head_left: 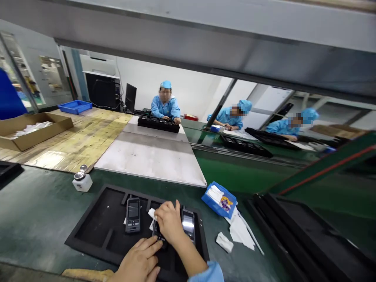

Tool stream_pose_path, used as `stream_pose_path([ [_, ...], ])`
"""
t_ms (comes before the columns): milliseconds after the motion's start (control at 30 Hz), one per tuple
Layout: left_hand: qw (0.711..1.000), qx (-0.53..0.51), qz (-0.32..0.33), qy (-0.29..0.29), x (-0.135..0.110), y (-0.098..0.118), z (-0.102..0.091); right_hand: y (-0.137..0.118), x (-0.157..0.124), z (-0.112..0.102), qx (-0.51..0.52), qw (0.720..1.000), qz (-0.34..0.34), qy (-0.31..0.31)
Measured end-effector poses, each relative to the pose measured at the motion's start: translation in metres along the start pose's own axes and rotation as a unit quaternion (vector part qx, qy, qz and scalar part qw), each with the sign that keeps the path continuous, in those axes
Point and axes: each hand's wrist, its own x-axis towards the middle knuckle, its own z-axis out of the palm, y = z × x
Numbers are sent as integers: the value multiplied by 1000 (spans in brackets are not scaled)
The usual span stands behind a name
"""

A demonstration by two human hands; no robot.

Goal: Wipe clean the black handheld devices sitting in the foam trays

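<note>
Step in hand: apparently surface wiping of a dark handset [156, 232], located right of center in a black foam tray [94, 219] and largely covered by the hands. The right hand [172, 223] is closed, seemingly pinching a white wipe [152, 214] over it. The left hand [141, 256] is half-curled, fingertips against the handset's near end; whether it grips cannot be told. The next move calls for a braced casing and light, even pressure.

Materials: matte foam with angular recesses; a ribbed, keypad-type handset [133, 214] at 10 o'clock from the worked unit; a glossy-screened handset [188, 225] at 3 o'clock. From tray center: squat white bottle [82, 181], 10 o'clock; blue plastic bin [216, 207], 2 o'clock; crumpled wad [224, 242], 3 o'clock, on the smooth green bench [44, 215].
</note>
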Motion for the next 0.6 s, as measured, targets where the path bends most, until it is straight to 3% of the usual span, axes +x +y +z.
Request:
stream_pose_path([
  [133, 999, 4, 32, -14, 2, -2, -4, 16, -8, -3, 1, 999, 39, 36],
  [200, 999, 7, 46, -12, 3, -1, -5, 18, -21, 2, 21, 998, 23, 46],
  [300, 1000, -8, 1, 2, 5, 8, -9, 15, -25, 4, 32, 999, -21, 39],
  [433, 999, -23, -40, -6, 15, 22, -19, 44, -23, -27, 12, 996, 30, 77],
  [533, 997, -56, -6, -46, 32, 34, -19, 80, -56, -52, 15, 984, 108, 138],
  [600, 992, -78, 11, -98, 47, 46, -12, 91, -81, -57, 9, 984, 118, 130],
])
